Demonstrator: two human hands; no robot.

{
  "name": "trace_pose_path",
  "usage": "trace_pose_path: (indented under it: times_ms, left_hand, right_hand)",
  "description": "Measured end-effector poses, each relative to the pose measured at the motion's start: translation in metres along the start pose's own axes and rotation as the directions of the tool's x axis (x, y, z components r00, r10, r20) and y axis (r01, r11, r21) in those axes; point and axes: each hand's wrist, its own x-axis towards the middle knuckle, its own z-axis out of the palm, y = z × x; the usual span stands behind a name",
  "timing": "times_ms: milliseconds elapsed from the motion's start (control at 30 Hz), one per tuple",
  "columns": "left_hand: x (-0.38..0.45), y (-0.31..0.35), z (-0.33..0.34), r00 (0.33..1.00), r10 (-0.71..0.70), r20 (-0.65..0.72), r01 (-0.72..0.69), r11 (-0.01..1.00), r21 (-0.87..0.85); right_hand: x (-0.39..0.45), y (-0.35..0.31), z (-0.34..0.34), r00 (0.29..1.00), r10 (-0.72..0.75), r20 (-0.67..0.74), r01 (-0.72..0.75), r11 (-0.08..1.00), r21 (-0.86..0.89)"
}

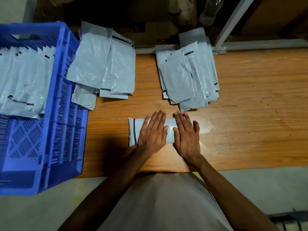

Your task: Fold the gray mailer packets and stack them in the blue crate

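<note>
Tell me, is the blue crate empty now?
No, the blue crate already holds a row of gray mailer packets standing inside it.

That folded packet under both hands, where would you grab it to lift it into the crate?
Probably by its short ends: the folded packet lies flat, long side left to right. The left end with the dark stripe is free; both hands press its middle and right part.

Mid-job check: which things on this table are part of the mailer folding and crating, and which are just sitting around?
Part of the job:
left hand and right hand, flat on the folded packet
blue crate, packets already inside
left pile of mailers
right pile of mailers

Just lying about:
clear plastic bottle
metal frame
</note>
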Motion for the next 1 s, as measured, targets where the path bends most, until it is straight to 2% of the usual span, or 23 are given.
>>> trace_pose_path:
  times_ms: [367, 433, 500, 567, 633, 733, 833, 1000]
  left_hand:
    - [0.001, 0.002, -0.007, 0.998, 0.005, 0.068, -0.004, 1.0, -0.013]
    - [0.001, 0.0, -0.01, 0.998, 0.018, 0.062, -0.014, 0.998, -0.062]
    - [0.0, -0.004, -0.015, 1.0, 0.016, 0.021, -0.012, 0.982, -0.186]
    - [-0.005, -0.011, -0.024, 0.998, -0.049, -0.043, 0.034, 0.955, -0.295]
    - [-0.014, -0.022, -0.028, 0.989, -0.094, -0.112, 0.064, 0.967, -0.248]
    - [-0.024, -0.04, -0.023, 0.994, -0.081, -0.074, 0.07, 0.987, -0.146]
    - [-0.028, -0.047, -0.014, 0.998, -0.051, -0.038, 0.048, 0.996, -0.076]
    - [-0.027, -0.044, -0.012, 0.995, -0.055, -0.08, 0.051, 0.997, -0.053]
  right_hand:
    - [-0.002, -0.003, -0.002, 1.0, 0.01, 0.004, -0.01, 1.0, 0.016]
    - [-0.002, -0.003, -0.002, 1.0, 0.005, 0.007, -0.005, 1.0, 0.021]
    - [0.0, -0.006, -0.005, 1.0, 0.019, 0.018, -0.019, 1.0, 0.012]
    - [0.001, -0.012, -0.011, 1.0, 0.01, 0.017, -0.009, 1.0, -0.022]
    - [0.002, -0.023, -0.013, 0.999, -0.045, -0.001, 0.045, 0.998, -0.034]
    - [0.009, -0.038, -0.006, 0.995, -0.1, 0.029, 0.1, 0.995, 0.005]
    - [0.011, -0.042, 0.006, 0.992, -0.123, 0.038, 0.125, 0.99, -0.072]
    - [0.012, -0.04, 0.013, 0.99, -0.143, -0.01, 0.14, 0.981, -0.135]
